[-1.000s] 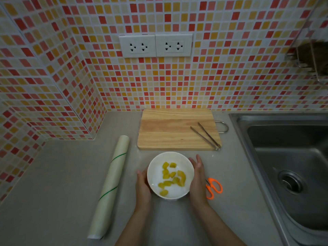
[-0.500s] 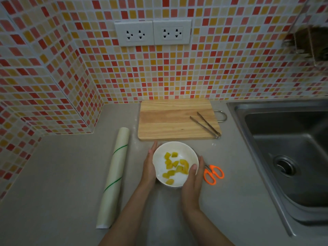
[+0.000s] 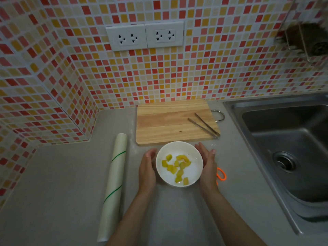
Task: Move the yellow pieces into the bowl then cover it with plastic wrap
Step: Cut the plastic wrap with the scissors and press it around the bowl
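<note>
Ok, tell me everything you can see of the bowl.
The bowl is round, plain white, probably ceramic. It stands upright on the grey counter, just in front of the wooden board. Yellow pieces lie scattered inside. No wrap covers it. The left hand and the right hand flank its sides with straight fingers; whether they touch it is unclear.

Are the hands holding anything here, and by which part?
The white bowl: left hand and right hand cup its opposite sides.
</note>
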`<state>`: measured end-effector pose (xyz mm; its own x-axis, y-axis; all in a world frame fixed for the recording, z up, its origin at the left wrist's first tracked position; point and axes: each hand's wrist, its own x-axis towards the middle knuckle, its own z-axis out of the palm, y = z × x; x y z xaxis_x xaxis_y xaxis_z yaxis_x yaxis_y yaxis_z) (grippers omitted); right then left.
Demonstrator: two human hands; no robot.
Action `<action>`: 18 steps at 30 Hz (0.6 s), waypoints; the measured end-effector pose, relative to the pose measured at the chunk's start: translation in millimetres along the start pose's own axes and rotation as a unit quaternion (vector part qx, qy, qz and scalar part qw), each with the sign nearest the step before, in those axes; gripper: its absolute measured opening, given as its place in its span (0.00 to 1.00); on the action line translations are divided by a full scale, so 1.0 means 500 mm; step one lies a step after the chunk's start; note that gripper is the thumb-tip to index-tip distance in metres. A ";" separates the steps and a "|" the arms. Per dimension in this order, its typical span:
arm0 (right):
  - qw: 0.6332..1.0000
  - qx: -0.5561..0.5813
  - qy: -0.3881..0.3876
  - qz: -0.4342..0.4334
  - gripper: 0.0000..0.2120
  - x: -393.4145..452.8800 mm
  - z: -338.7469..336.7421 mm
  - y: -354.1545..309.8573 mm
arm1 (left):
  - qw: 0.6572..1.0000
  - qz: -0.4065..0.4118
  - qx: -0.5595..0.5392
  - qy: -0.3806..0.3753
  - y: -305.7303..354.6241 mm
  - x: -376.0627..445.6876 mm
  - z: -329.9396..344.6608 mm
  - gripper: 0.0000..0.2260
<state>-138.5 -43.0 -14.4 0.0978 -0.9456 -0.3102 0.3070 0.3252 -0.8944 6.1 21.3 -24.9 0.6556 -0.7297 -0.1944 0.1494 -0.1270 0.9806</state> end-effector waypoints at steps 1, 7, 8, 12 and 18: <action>1.000 -0.011 -0.008 -0.006 0.23 -0.002 0.000 0.005 | 1.000 -0.002 -0.002 -0.011 0.003 0.003 0.010 0.16; 0.998 -0.048 -0.020 -0.035 0.21 0.004 0.016 0.011 | 0.995 -0.038 -0.091 -0.017 0.014 0.005 0.055 0.16; 0.998 -0.048 -0.023 -0.039 0.21 0.008 0.017 0.009 | 0.994 -0.038 -0.099 -0.016 0.016 0.006 0.057 0.16; 0.996 -0.059 -0.035 -0.060 0.21 0.019 0.020 0.006 | 0.995 -0.012 -0.094 0.001 0.014 0.017 0.062 0.16; 0.992 -0.082 -0.026 -0.090 0.18 0.032 0.021 0.010 | 0.995 0.004 -0.101 0.008 0.002 0.030 0.068 0.18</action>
<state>-125.1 -56.7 -20.6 0.1061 -0.9862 -0.1274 0.1662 0.1440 -0.9755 -9.2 -12.7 -26.2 0.6693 -0.7185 -0.1892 0.2897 0.0179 0.9570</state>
